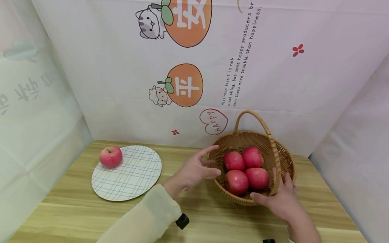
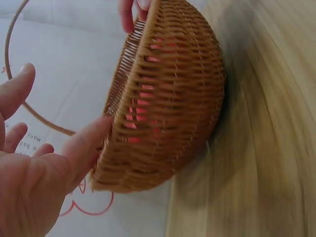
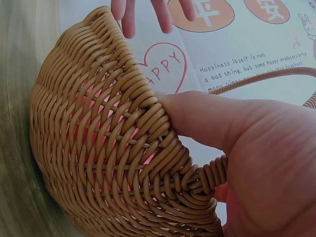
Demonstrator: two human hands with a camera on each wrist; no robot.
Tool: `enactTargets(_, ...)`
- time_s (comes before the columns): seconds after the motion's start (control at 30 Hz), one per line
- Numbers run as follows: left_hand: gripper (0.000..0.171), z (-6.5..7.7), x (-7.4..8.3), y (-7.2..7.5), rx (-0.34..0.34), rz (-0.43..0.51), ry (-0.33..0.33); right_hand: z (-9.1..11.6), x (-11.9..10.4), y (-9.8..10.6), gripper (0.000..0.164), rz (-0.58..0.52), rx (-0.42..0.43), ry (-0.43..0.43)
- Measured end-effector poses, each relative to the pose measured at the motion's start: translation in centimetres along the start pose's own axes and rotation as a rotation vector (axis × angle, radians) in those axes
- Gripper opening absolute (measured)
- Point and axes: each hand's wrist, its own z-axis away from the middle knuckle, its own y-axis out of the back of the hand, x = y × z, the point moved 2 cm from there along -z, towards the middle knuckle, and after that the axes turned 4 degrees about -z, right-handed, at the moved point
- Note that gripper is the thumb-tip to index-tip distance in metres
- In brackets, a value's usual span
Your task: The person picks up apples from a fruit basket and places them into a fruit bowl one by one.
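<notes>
just right of our spread, empty left hand (image 1: 196, 170) sits a round brown wicker basket (image 2: 190, 111). our right hand (image 1: 285, 200), loosely splayed, touches it, probably to steady it.

Red on apples (image 1: 256, 178) | tan weave on basket (image 2: 182, 98) | blue grid (over white) on plate (image 1: 128, 178) | yellowish-brown grain on table (image 1: 222, 227)
</notes>
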Motion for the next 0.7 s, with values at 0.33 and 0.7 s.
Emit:
enactTargets(0.33,0.076,-1.3,0.5,-1.6,-0.007,-0.044,-0.014,0.0,0.0,-0.1,0.127,-0.019,0.002,-0.009)
enactTargets(0.7,0.079,-3.5,-0.8,-2.3,-0.031,-0.108,-0.014,-0.1,0.2,-0.1,0.128,-0.006,0.016,0.0)
